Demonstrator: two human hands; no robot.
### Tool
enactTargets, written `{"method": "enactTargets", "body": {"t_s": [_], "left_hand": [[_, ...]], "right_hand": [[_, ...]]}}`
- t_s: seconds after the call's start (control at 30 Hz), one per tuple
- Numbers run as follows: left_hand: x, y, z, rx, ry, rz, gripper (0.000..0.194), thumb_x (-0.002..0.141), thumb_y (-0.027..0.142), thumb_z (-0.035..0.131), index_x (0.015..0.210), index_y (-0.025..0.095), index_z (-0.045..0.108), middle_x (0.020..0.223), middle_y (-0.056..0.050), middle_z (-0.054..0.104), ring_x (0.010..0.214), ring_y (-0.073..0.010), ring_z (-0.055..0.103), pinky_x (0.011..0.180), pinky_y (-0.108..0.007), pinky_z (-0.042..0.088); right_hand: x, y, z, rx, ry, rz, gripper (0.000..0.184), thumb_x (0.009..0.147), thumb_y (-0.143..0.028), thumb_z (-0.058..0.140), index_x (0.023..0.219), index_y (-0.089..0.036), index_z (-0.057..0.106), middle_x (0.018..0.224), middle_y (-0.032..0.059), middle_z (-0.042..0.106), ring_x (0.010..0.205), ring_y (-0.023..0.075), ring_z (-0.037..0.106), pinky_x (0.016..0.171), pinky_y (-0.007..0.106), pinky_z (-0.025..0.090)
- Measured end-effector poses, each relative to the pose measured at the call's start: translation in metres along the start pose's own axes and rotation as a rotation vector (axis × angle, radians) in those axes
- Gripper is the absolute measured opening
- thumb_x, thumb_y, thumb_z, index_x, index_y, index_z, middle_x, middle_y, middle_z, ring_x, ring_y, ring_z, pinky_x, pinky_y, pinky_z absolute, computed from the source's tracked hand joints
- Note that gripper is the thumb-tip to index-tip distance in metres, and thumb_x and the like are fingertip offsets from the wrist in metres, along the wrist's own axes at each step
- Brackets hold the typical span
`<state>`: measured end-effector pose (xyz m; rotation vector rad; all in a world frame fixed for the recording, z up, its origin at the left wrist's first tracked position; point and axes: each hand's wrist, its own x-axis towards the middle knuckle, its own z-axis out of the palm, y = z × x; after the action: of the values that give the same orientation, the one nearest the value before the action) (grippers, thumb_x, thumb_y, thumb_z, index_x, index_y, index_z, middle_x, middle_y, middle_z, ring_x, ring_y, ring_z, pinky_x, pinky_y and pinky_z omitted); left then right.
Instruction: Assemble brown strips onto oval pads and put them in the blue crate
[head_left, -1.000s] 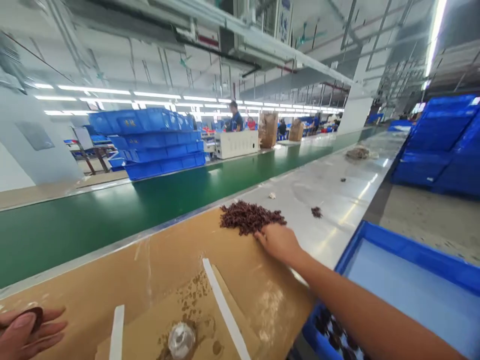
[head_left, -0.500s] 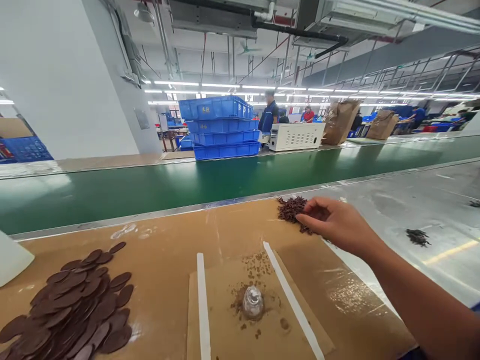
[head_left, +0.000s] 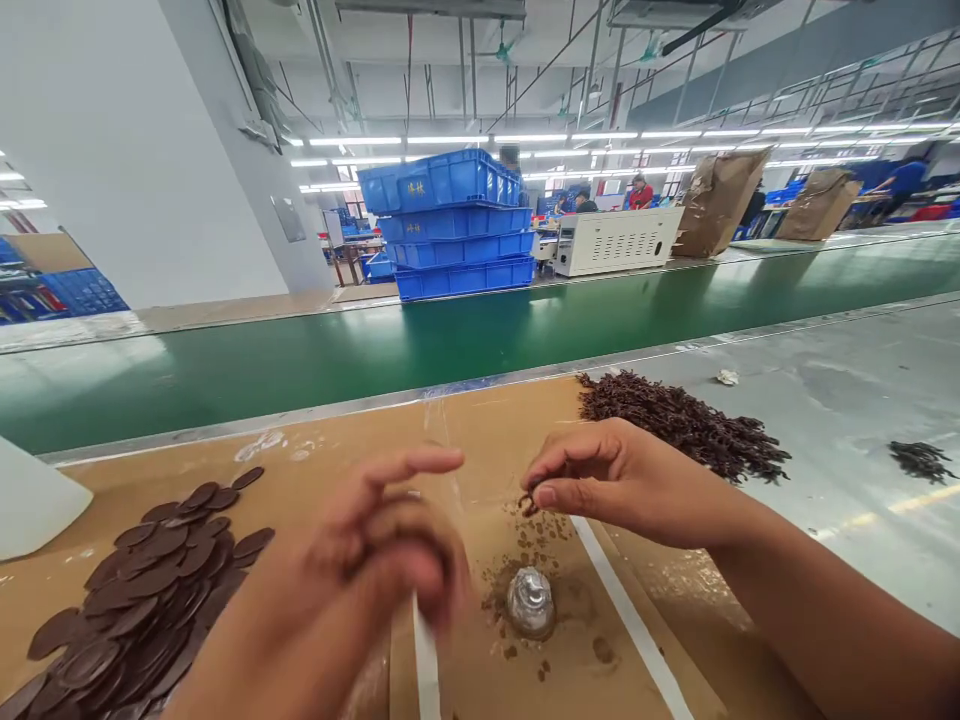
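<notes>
right hand (head_left: 622,485) in centre right of frame, palm turned down; thumb and forefinger (head_left: 544,490) nearly closed, pinching a small dark fibrous bit (head_left: 529,504) at their tips; other fingers loosely curled; the bit is too small to fix its long axis, which seems to slant slightly from upper right to lower left; it sits just above and slightly left of a glass dome (head_left: 531,603) on kraft paper (head_left: 465,425), scattered with brown crumbs; right hand is clearly the nearer; left hand (head_left: 360,570), low and left of centre, is blurred, its fingers (head_left: 397,500) curled and apart from the bit, a little to its left; whether they hold anything, i cannot tell; a heap of dark fibrous bits (head_left: 675,425) lies above the right hand, just beyond its knuckles; flat dark brown ovals (head_left: 150,580) are piled at lower left; a white strip (head_left: 634,630) runs down lower right; a smaller dark clump (head_left: 921,460) lies at far right on a metal bench (head_left: 832,370); a green conveyor belt (head_left: 450,350) crosses behind; stacked blue crates (head_left: 450,225) stand at upper centre.
</notes>
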<state>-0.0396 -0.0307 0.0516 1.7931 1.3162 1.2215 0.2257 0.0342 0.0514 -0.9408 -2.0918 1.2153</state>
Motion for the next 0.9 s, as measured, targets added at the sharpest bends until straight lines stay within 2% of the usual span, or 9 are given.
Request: {"method": "enactTargets", "body": {"t_s": [0.1, 0.2, 0.27, 0.4, 0.53, 0.63, 0.73, 0.83, 0.9], "left_hand": [[0.021, -0.022, 0.012, 0.085, -0.015, -0.034, 0.023, 0.088, 0.046, 0.057, 0.086, 0.027, 0.071, 0.066, 0.000, 0.066, 0.060, -0.0175, 0.061, 0.058, -0.030, 0.050], [0.028, -0.047, 0.019, 0.170, -0.040, -0.082, 0.026, 0.092, 0.046, 0.052, 0.088, 0.025, 0.067, 0.058, 0.004, 0.056, 0.053, -0.0145, 0.052, 0.055, -0.028, 0.042], [0.027, -0.056, 0.020, 0.143, -0.052, -0.077, 0.026, 0.094, 0.046, 0.049, 0.093, 0.024, 0.063, 0.061, 0.004, 0.056, 0.059, -0.0148, 0.054, 0.059, -0.028, 0.044], [0.024, -0.052, 0.021, -0.008, -0.023, -0.088, 0.026, 0.093, 0.048, 0.050, 0.099, 0.023, 0.058, 0.081, 0.000, 0.067, 0.078, -0.0170, 0.064, 0.075, -0.032, 0.050], [0.026, -0.047, 0.020, 0.034, 0.101, -0.076, 0.026, 0.092, 0.047, 0.054, 0.090, 0.022, 0.059, 0.082, 0.000, 0.068, 0.078, -0.0159, 0.066, 0.077, -0.030, 0.051], [0.029, -0.048, 0.019, 0.011, 0.180, -0.013, 0.022, 0.093, 0.042, 0.054, 0.104, 0.022, 0.056, 0.085, 0.000, 0.071, 0.083, -0.0159, 0.069, 0.082, -0.030, 0.053], [0.028, -0.045, 0.019, -0.022, 0.199, -0.029, 0.023, 0.091, 0.038, 0.058, 0.108, 0.023, 0.057, 0.090, 0.000, 0.073, 0.080, -0.0153, 0.071, 0.078, -0.029, 0.056], [0.026, -0.039, 0.022, 0.085, 0.278, -0.083, 0.019, 0.088, 0.037, 0.064, 0.098, 0.022, 0.069, 0.078, 0.001, 0.073, 0.066, -0.0131, 0.068, 0.067, -0.025, 0.055], [0.025, -0.037, 0.024, 0.135, 0.358, -0.114, 0.023, 0.085, 0.039, 0.067, 0.099, 0.022, 0.073, 0.070, 0.001, 0.070, 0.063, -0.0132, 0.064, 0.063, -0.025, 0.054]], "right_hand": [[-0.009, -0.002, 0.005, -0.066, -0.092, -0.065, 0.019, 0.086, -0.036, 0.069, 0.089, -0.018, 0.076, 0.088, 0.0033, 0.073, 0.083, 0.0154, 0.067, 0.075, 0.025, 0.051], [-0.012, -0.006, 0.012, -0.133, -0.117, -0.060, 0.016, 0.087, -0.032, 0.067, 0.089, -0.018, 0.076, 0.086, 0.0016, 0.073, 0.080, 0.0131, 0.067, 0.071, 0.022, 0.050], [-0.011, -0.008, 0.016, -0.175, -0.120, -0.023, 0.017, 0.088, -0.031, 0.064, 0.087, -0.018, 0.075, 0.083, 0.0009, 0.073, 0.075, 0.0124, 0.066, 0.066, 0.021, 0.049], [-0.010, -0.009, 0.022, -0.277, -0.123, 0.010, 0.015, 0.086, -0.024, 0.062, 0.083, -0.018, 0.075, 0.080, 0.0012, 0.074, 0.071, 0.0140, 0.066, 0.060, 0.023, 0.047], [-0.011, -0.009, 0.023, -0.309, -0.136, 0.010, 0.014, 0.081, -0.021, 0.064, 0.082, -0.019, 0.077, 0.079, 0.0019, 0.075, 0.071, 0.0155, 0.067, 0.059, 0.024, 0.047], [-0.010, -0.007, 0.023, -0.309, -0.148, -0.019, 0.014, 0.081, -0.019, 0.065, 0.084, -0.018, 0.078, 0.080, 0.0022, 0.075, 0.072, 0.0151, 0.067, 0.062, 0.023, 0.048], [-0.010, -0.006, 0.024, -0.308, -0.160, -0.038, 0.015, 0.081, -0.018, 0.064, 0.086, -0.017, 0.078, 0.079, 0.0025, 0.075, 0.071, 0.0146, 0.067, 0.066, 0.024, 0.050], [-0.010, -0.005, 0.024, -0.301, -0.182, -0.029, 0.015, 0.080, -0.017, 0.064, 0.086, -0.015, 0.078, 0.075, 0.0021, 0.073, 0.066, 0.0134, 0.065, 0.064, 0.023, 0.049], [-0.010, -0.005, 0.024, -0.284, -0.194, -0.018, 0.015, 0.080, -0.016, 0.064, 0.085, -0.015, 0.078, 0.073, 0.0016, 0.073, 0.064, 0.0130, 0.065, 0.063, 0.023, 0.049]]}}
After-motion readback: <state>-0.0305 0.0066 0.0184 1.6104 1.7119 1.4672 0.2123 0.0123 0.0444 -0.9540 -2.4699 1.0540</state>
